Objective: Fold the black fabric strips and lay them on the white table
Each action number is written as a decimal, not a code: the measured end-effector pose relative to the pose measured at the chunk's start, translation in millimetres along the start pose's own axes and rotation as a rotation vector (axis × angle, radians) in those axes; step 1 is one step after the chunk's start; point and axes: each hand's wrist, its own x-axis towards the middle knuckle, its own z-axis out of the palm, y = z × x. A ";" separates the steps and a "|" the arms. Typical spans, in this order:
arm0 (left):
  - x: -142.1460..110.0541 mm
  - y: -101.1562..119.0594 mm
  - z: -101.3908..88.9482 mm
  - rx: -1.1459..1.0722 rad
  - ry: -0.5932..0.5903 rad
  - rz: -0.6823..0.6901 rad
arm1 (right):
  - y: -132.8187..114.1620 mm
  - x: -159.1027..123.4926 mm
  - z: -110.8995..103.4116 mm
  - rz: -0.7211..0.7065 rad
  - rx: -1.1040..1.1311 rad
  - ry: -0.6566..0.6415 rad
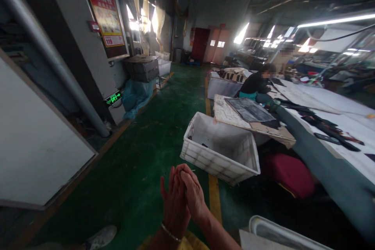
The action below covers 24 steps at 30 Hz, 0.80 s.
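My left hand point(173, 199), with a pale bracelet point(171, 233) at the wrist, is raised in front of me at the bottom centre. Its thumb and fingers are stretched out, partly apart. Across its finger side lies my right hand point(193, 193), fingers and thumb closed around the left fingers. Whether anything small is between the two hands is hidden. Just beyond them stands a large white plastic crate point(219, 168) on the green floor point(131, 172). A few small dark bits lie inside the crate.
A board point(234, 115) with a dark sheet point(249, 109) overhangs the crate. At right runs a long worktable point(322, 97) with black pieces; a person point(254, 84) bends over it. A maroon cushioned seat point(288, 174) is below. A white panel point(35, 136) stands left.
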 end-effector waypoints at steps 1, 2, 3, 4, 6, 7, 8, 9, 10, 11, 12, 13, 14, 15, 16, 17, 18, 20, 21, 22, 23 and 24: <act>-0.1 1.0 0.1 -0.004 -0.008 0.004 | -2.8 0.1 -0.1 0.020 0.002 -0.006; -0.1 1.8 -0.2 -0.010 -0.012 0.005 | -5.6 0.1 -0.3 0.039 0.001 -0.007; 0.0 2.6 -0.7 -0.018 -0.010 0.002 | -8.1 -0.1 -0.8 0.052 -0.003 -0.004; 0.1 3.2 -1.5 -0.030 -0.007 -0.005 | -10.0 -0.4 -1.7 0.056 -0.012 -0.001; 0.6 4.1 -3.3 -0.048 0.003 -0.005 | -11.2 -1.3 -4.6 0.054 -0.032 -0.002; 0.8 4.4 -4.2 -0.053 0.011 0.004 | -10.5 -1.8 -6.5 0.051 -0.037 -0.012; 0.9 4.6 -4.8 -0.051 0.013 0.015 | -9.1 -2.3 -8.5 0.045 -0.034 -0.024; 0.9 4.8 -5.1 -0.044 0.008 0.024 | -7.4 -2.7 -10.3 0.039 -0.025 -0.034; 0.8 4.9 -5.2 -0.033 0.006 0.028 | -5.6 -3.2 -11.8 0.035 -0.017 -0.040; 0.6 5.1 -5.2 -0.021 0.007 0.027 | -4.1 -3.5 -12.8 0.033 -0.010 -0.039; 0.4 5.4 -4.9 -0.010 0.005 0.026 | -3.1 -3.8 -13.3 0.033 -0.008 -0.032; 0.2 5.8 -4.7 -0.001 0.002 0.027 | -2.7 -3.9 -13.2 0.035 -0.008 -0.020; -0.1 6.2 -4.5 0.007 0.002 0.032 | -3.0 -4.0 -12.8 0.036 -0.009 -0.007; -0.3 6.8 -4.4 0.014 0.006 0.038 | -3.9 -4.0 -12.2 0.039 -0.010 0.001; -0.6 7.4 -4.5 0.019 0.009 0.044 | -5.1 -4.1 -11.5 0.039 -0.008 0.006; -0.8 8.1 -4.7 0.021 0.012 0.047 | -6.4 -4.3 -10.9 0.033 -0.008 0.006; -1.1 8.9 -5.0 0.019 0.017 0.046 | -7.7 -4.7 -10.6 0.024 -0.014 0.002; -1.6 10.4 -5.7 -0.007 0.021 0.037 | -9.8 -6.1 -11.0 0.012 -0.033 0.000; -1.9 10.8 -5.9 -0.029 0.016 0.029 | -10.4 -7.0 -11.8 0.014 -0.039 0.005; -2.3 10.9 -5.8 -0.049 0.011 0.019 | -10.8 -8.1 -12.8 0.021 -0.040 0.013; -2.8 10.5 -5.5 -0.063 0.004 0.008 | -10.8 -9.1 -14.1 0.034 -0.036 0.020; -3.8 9.6 -4.9 -0.068 -0.006 -0.003 | -10.6 -10.0 -15.3 0.045 -0.031 0.024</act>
